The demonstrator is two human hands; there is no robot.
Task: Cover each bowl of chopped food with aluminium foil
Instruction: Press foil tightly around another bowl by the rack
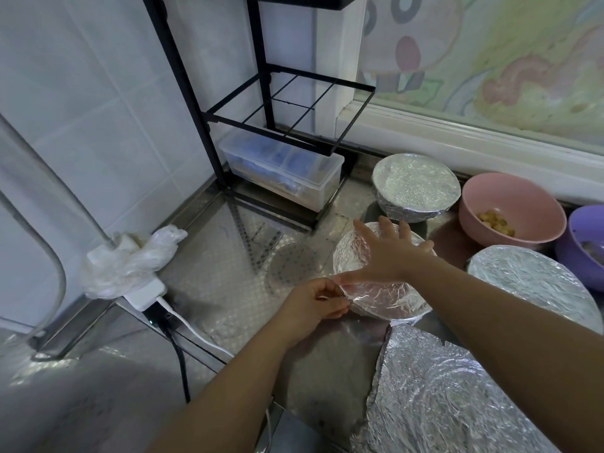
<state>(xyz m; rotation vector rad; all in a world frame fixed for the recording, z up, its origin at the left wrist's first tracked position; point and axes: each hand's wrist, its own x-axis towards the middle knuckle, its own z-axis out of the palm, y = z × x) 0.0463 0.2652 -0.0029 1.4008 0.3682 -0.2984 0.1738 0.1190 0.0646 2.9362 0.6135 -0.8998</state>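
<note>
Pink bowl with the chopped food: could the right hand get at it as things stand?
Probably yes. The right hand lies flat on the foil-covered bowl, holding nothing, and the pink bowl sits just to its right with nothing between.

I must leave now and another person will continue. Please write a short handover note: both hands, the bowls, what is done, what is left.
Hands: the left hand pinches the edge of the centre foil cover; the right hand presses flat on top of it.
Done: back bowl and right bowl are covered.
Left: finish the centre rim, then cover the pink bowl and purple bowl. Crumpled foil lies near right.
</note>
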